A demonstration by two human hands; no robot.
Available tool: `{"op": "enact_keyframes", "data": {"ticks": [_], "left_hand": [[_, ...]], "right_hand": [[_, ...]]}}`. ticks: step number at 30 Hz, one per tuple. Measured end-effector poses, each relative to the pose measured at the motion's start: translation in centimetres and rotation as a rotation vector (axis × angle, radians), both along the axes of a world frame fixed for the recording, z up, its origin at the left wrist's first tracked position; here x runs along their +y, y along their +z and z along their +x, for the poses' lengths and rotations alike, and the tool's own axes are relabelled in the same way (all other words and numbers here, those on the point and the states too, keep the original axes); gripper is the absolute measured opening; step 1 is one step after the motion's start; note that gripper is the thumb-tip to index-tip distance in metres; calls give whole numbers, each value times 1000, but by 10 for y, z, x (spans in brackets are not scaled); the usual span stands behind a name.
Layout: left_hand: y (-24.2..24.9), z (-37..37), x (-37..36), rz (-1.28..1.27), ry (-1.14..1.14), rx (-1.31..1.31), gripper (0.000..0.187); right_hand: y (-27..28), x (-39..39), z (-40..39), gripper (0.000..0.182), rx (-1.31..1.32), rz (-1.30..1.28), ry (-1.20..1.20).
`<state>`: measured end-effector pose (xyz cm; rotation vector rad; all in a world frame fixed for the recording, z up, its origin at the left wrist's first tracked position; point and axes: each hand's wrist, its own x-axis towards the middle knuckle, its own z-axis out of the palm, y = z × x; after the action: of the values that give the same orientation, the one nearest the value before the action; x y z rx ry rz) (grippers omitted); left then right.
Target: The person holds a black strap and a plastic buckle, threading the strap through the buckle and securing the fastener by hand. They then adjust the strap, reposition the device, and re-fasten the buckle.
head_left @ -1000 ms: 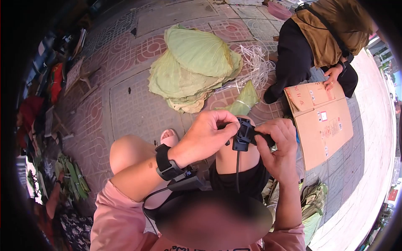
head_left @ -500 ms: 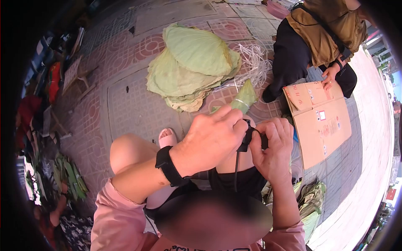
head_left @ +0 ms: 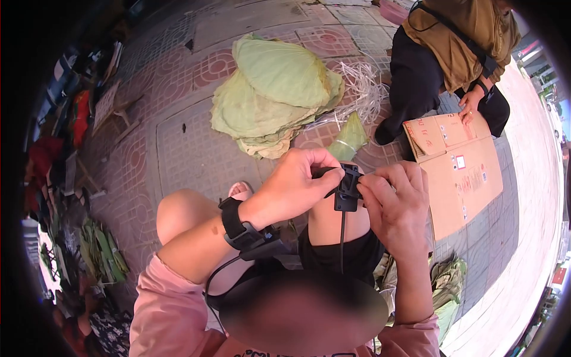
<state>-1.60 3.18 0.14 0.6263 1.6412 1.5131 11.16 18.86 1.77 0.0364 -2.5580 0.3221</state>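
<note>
A small black device with a cable [head_left: 345, 201] is held up between both hands, above the knee. My left hand [head_left: 291, 184] pinches a black strap-like end at its left side, fingers closed. On the other side, my right hand [head_left: 397, 205] grips the device's right edge between thumb and fingertips. The cable hangs straight down from it. Around my left wrist sits a black band [head_left: 238, 226] with another dark unit and a wire. Behind the hands lies a rolled green leaf bundle [head_left: 351, 138], tied with pale string and partly hidden.
A stack of large dried green leaves [head_left: 276, 89] lies on the paving, beside tangled white plastic string [head_left: 360, 95]. At right, a co-worker [head_left: 458, 47] rests a hand on a flattened cardboard box [head_left: 461, 184]. More leaf bundles [head_left: 446, 285] lie lower right; green bundles [head_left: 101, 250] are at left.
My left hand has turned and drawn back leftward, exposing more of the black device. My right hand has shifted slightly right, and the wrist unit now shows.
</note>
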Motion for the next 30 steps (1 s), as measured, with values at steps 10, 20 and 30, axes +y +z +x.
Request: {"op": "enact_keyframes", "data": {"ticks": [10, 20, 30], "left_hand": [[-4, 5, 3, -33, 28, 328, 4], [17, 6, -10, -44, -177, 1432, 14], [10, 8, -7, -114, -22, 1233, 11]], "right_hand": [[-21, -6, -1, 11, -110, -610, -206], [9, -3, 5, 18, -55, 79, 87], [-12, -18, -12, 17, -38, -182, -47]]}}
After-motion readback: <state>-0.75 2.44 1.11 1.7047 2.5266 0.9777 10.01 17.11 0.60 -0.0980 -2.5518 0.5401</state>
